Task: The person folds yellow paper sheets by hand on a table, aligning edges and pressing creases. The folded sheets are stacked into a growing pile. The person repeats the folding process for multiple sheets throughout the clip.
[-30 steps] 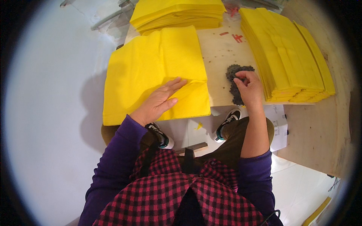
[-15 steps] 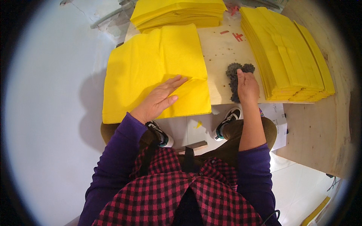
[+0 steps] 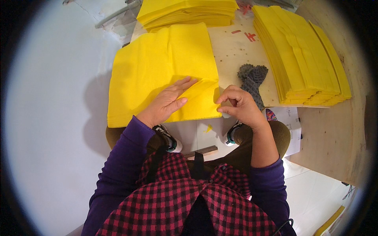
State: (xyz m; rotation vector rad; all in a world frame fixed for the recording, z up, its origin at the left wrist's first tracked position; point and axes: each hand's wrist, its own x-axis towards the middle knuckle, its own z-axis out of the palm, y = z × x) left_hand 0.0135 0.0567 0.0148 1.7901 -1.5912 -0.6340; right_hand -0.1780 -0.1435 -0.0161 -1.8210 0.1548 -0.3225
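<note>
My left hand [image 3: 170, 101] lies spread on a stack of yellow fabric sheets [image 3: 141, 74], its fingers pointing to the right. A raised fold runs from its fingertips to the stack's right edge. At that edge is my right hand [image 3: 242, 106], curled, with thumb and forefinger drawn together at the border of the top yellow sheet. How much fabric is between those fingertips is hard to see. Just behind the right hand, a crumpled dark grey textured cloth [image 3: 255, 82] rests on the wooden board.
Another yellow stack [image 3: 189, 13] stands at the far side, and long yellow stacks [image 3: 299, 55] stand at the right. Red marks [image 3: 250, 37] show on the wooden board [image 3: 232, 51]. My knees and shoes are below its near edge. A white wall [image 3: 51, 118] rises at the left.
My right hand has left the grey cloth and moved left to the right edge of the yellow stack. The left hand has stayed in place.
</note>
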